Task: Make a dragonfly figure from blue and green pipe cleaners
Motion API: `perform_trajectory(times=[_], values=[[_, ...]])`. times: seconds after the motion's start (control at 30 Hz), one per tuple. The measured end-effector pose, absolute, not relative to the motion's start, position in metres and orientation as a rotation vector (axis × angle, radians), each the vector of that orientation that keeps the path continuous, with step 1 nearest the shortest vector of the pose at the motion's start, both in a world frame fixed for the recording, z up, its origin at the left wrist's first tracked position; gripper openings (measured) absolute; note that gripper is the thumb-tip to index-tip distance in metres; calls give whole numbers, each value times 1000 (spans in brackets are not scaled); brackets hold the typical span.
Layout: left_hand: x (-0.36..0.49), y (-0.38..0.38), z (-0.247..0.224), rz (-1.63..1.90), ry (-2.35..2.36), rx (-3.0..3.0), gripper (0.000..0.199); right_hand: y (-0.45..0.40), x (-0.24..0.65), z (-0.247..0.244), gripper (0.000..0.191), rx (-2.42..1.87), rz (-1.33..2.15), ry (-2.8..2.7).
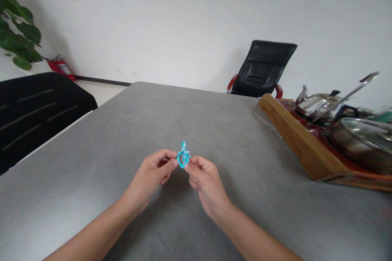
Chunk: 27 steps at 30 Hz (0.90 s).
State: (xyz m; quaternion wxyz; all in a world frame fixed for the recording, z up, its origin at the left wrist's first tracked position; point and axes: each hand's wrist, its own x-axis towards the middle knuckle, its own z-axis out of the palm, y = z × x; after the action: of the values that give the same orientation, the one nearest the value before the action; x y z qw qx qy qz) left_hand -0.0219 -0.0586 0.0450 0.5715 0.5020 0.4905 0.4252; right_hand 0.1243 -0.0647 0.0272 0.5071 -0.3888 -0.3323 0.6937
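Observation:
Between my two hands, above the middle of the table, is a small turquoise looped ornament (183, 164) with whitish, shiny dots along its upper part. It looks like a hair accessory, though its exact kind is too small to tell. My left hand (154, 168) pinches its left side between thumb and fingers. On the opposite side, my right hand (206, 178) grips it the same way, with the thumb at the lower edge. The fingertips hide parts of both sides. Its upper end points away from me.
The grey table (159, 110) stretches out around my hands. At right stands a wooden tea tray (294, 142) with a metal kettle (318, 104) and a lidded pot (364, 138). Black chairs stand behind (263, 67) and at left (39, 106). A plant (21, 28) and fire extinguisher (63, 67) are far left.

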Motion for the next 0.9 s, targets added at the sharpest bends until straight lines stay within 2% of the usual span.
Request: perform_trajectory(times=[0.53,0.9], values=[[-20,-61,50,1019,1144,1133,23,-67,126,30,24,-779,1919,-518],[-25,-59,50,1047,1118,1088,26,-61,132,29,23,-828,1877,-546]])
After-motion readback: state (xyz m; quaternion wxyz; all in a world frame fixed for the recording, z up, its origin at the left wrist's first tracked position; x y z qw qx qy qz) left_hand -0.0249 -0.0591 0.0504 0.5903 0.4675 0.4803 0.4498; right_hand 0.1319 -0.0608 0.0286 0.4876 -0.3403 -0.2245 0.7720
